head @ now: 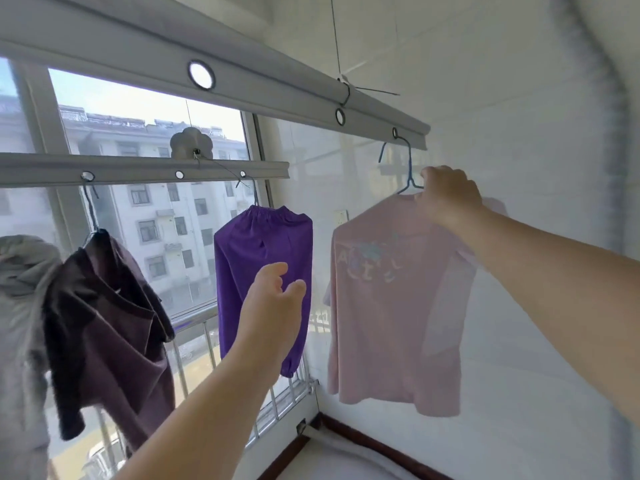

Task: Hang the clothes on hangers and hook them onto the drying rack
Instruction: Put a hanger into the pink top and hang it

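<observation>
A pink T-shirt [391, 306] hangs on a blue wire hanger [408, 168], whose hook sits in the end hole of the near drying-rack bar [263, 60]. My right hand [446, 199] grips the hanger at the shirt's collar. Lower and to the left, my left hand [273, 306] floats in the air with relaxed fingers, holding nothing, in front of purple trousers [259, 258]. Those trousers hang from the far rack bar [138, 168], as does a dark maroon top [110, 323].
A grey garment [20, 306] hangs at the far left edge. Behind the rack is a window [145, 126] with a metal railing [207, 348] below it. A white wall [519, 133] closes off the right side, with a dark skirting board [374, 448] at its foot.
</observation>
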A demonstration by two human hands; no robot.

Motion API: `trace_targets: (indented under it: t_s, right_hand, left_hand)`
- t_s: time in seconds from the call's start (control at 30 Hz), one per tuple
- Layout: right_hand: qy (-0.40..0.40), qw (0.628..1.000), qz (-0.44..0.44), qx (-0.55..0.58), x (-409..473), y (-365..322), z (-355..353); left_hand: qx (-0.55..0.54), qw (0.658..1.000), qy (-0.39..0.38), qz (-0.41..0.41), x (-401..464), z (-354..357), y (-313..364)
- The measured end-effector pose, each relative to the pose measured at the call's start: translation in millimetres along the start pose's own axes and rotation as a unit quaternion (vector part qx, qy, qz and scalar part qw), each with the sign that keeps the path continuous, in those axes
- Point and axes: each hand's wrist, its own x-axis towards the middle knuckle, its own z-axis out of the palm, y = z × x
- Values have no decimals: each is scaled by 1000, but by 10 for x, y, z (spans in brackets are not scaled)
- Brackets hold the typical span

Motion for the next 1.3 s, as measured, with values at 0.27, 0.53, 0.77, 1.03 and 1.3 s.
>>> trace_targets:
  t_s: [0.27, 0.53, 0.77, 1.03, 1.3]
  right_hand:
    - [-70, 995, 52, 43, 700, 38, 472]
    - [6, 972, 56, 230, 1000, 275, 550]
    - [104, 955, 157, 230, 1136, 441, 284]
    - [89, 950, 82, 288, 265, 602, 313]
    - [-93, 958, -2, 272, -1137, 573, 553]
  left_hand:
    - [-8, 999, 14, -42, 469, 205, -233]
    - [7, 999, 3, -40, 702, 316, -242]
    - [7, 1000, -10, -24, 710, 341, -327]
    - [-38, 997, -32, -60, 493, 296, -560]
    - [-51, 995, -63, -51, 8, 469, -821]
